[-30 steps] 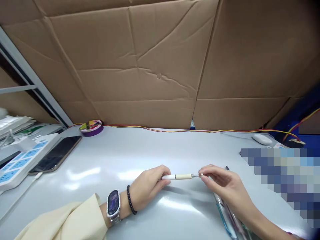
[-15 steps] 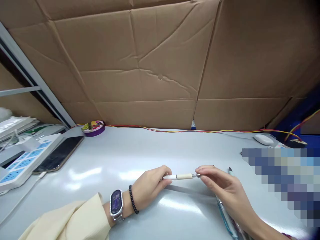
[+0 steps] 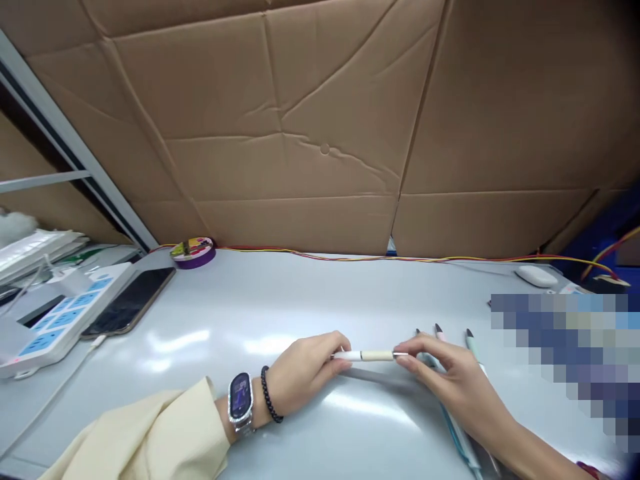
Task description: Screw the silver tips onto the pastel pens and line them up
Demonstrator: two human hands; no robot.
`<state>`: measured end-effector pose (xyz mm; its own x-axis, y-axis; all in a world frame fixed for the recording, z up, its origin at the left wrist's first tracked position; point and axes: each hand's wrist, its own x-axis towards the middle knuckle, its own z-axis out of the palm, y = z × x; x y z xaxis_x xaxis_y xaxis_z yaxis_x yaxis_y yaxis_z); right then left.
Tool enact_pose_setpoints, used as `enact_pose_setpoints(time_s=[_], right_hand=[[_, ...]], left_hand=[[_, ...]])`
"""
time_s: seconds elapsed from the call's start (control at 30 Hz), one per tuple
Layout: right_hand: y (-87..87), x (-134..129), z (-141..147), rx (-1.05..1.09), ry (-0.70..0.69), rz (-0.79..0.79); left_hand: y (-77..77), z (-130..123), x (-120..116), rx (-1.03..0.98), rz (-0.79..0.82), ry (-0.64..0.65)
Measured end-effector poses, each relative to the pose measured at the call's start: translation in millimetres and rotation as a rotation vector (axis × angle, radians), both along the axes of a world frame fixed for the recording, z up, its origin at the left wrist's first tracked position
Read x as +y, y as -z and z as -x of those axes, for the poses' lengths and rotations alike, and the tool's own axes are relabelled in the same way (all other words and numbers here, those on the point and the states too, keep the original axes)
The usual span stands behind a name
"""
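A pen [image 3: 376, 356] with a white barrel and a cream grip is held level above the table. My left hand [image 3: 306, 373], with a watch and a black beaded bracelet on its wrist, pinches the white end between thumb and fingers. At the other end, the thumb and fingertips of my right hand [image 3: 450, 373] close on the silver metal tip [image 3: 399, 354]. Several pens lie under and beside my right hand, among them one with a pink end [image 3: 440, 332] and one with a green end [image 3: 471, 343]; their lower parts are partly hidden.
A phone [image 3: 129, 303] and a white power strip [image 3: 70, 320] lie at the left. A purple tape roll [image 3: 194, 253] stands by the cardboard wall [image 3: 295, 227], with thin wires along its foot. A white mouse [image 3: 536, 275] is at the back right; a blurred patch covers the right side.
The metal tip in my right fingers has come up against the cream grip; less metal shows between. The view has shifted slightly, and more pen ends show behind my right hand.
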<state>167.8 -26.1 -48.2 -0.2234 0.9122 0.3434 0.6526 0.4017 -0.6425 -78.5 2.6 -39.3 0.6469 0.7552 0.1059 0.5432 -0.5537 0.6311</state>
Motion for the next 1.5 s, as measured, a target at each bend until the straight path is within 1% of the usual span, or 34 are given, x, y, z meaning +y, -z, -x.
enact_pose_setpoints(time_s=[0.1,0.17,0.2,0.33,0.47,0.57,0.7,0.8,1.0,1.2,1.37,1.5], right_hand=[[0.1,-0.9,1.8,-0.047,-0.034,0.046],[1.5,-2.5,2.9,-0.031,-0.056,0.086],[2.0,-3.5,3.4,-0.005,-0.053,0.102],[-1.1,-6.5,4.9,0.097,0.034,0.162],[-8.0,-6.6,4.8,0.037,0.009,0.257],[-9.2,-6.0,4.0,-0.003,-0.023,0.245],[-7.9,-6.5,5.0,0.097,0.044,0.152],[-8.8,-6.7,6.2,0.114,0.067,0.109],[-11.4,-4.2,3.5,-0.002,0.006,0.165],[-7.5,-3.9,1.7,0.02,-0.018,0.211],[-8.1,-3.6,3.0,0.032,-0.023,0.232],[-7.3,-2.8,2.9,-0.004,-0.02,0.24]], left_hand=[[-0.2,-0.6,-0.6,0.02,-0.014,0.015],[-0.2,-0.9,-0.6,0.029,-0.027,0.021],[-0.2,-1.0,-0.6,0.03,-0.035,0.019],[-0.1,-0.3,0.1,0.026,-0.061,0.003],[0.6,0.0,0.0,0.032,-0.079,0.021],[0.7,-0.2,-0.8,0.039,-0.087,0.03],[0.1,0.0,-0.9,0.047,-0.099,0.024],[0.1,0.3,-0.9,0.056,-0.109,0.025],[-0.2,-0.7,-2.2,0.08,-0.129,0.046],[-1.0,-1.2,-3.1,0.09,-0.147,0.062],[-0.3,-0.6,-3.3,0.084,-0.164,0.066],[0.6,0.0,-2.8,0.073,-0.187,0.067]])
